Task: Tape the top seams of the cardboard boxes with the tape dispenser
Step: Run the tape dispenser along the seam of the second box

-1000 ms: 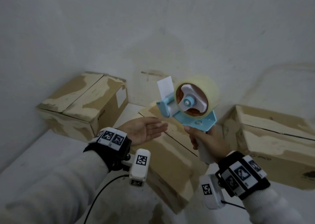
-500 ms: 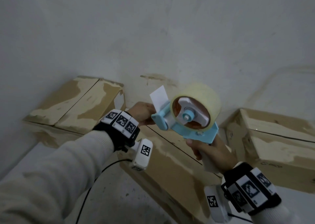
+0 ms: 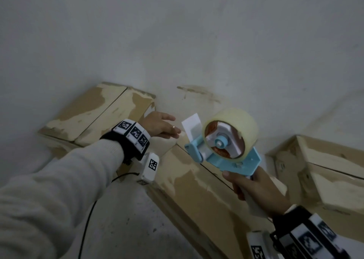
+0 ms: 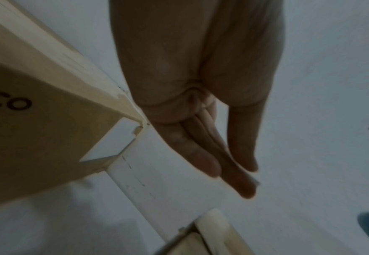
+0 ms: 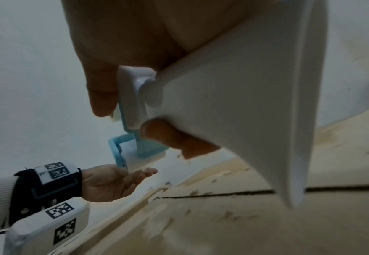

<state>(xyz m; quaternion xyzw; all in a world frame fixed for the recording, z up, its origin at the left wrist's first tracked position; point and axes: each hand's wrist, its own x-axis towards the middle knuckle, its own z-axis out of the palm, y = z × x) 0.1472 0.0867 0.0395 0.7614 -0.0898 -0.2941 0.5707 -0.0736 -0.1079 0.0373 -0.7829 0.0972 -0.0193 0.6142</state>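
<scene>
Above the far end of the long brown cardboard box (image 3: 193,182) with the dark open top seam, the head view shows the right hand (image 3: 254,188) wrapped around the white handle of the light-blue tape dispenser (image 3: 222,150) with its clear roll, while the left hand (image 3: 159,125) reaches flat and relaxed toward the white tape tab (image 3: 192,126); the tab looks best drawn down over the box's far edge before rolling back along the seam. The left wrist view adds only straight, empty fingers (image 4: 203,163) beside a second box's corner. The right wrist view alone shows the grip from beneath and the seam (image 5: 212,195) running just under the dispenser.
</scene>
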